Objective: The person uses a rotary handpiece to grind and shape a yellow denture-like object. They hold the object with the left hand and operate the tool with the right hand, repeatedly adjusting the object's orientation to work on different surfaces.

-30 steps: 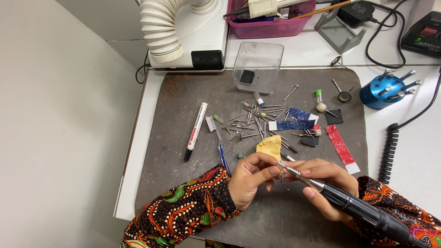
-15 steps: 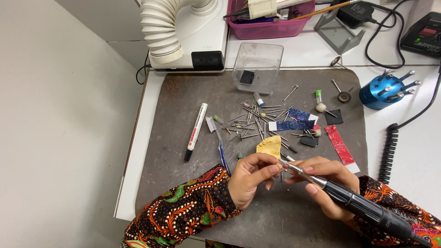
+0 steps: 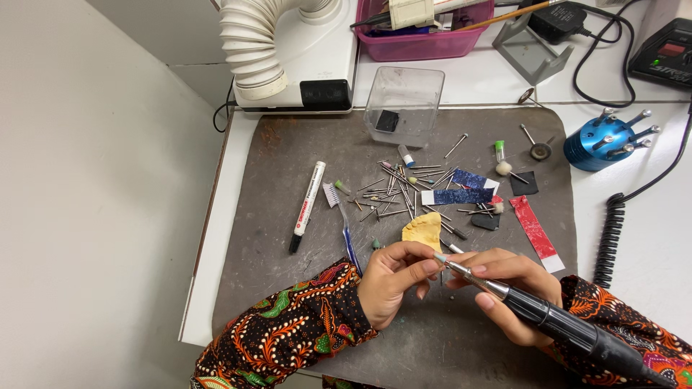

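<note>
The right hand grips a black rotary handpiece like a pen, its slim tip aimed left so it meets the left hand. That hand's fingers are pinched together at the tip, seemingly on a small bit too tiny to make out. Both hands rest low on the grey work mat, probably for steadiness. Just beyond them lies a yellowish dental cast, with scattered burs farther off, within easy reach

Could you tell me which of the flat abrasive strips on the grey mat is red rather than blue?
The long red strip with a white end, lying farthest right; the two dark blue speckled strips lie left of it, beside the scattered burs.
</note>
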